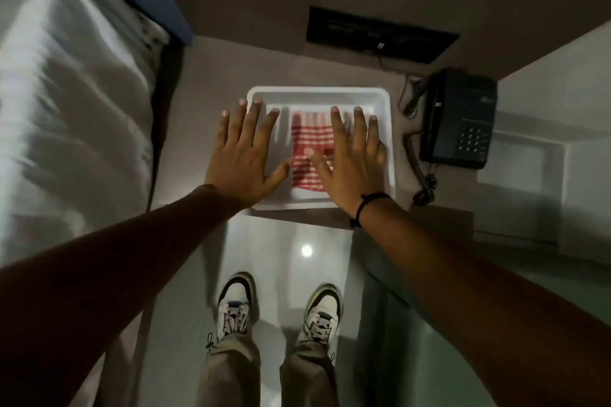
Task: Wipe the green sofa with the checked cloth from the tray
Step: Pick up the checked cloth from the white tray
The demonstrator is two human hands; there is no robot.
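A white tray [317, 93] sits on a low bedside table straight ahead of me. Folded inside it lies a red-and-white checked cloth [309, 139]. My left hand [246, 150] hovers palm down over the tray's left side, fingers spread, holding nothing. My right hand [352, 158] is spread flat above the cloth's right part and hides that edge; a dark band circles its wrist. Whether either hand touches the cloth I cannot tell. No green sofa is in view.
A black corded telephone [458, 119] stands right of the tray, its coiled cord [420, 172] trailing beside the tray. A dark panel [380, 35] lies on the wall behind. A bed with white sheets [72, 102] fills the left. My feet [277, 307] stand on glossy floor.
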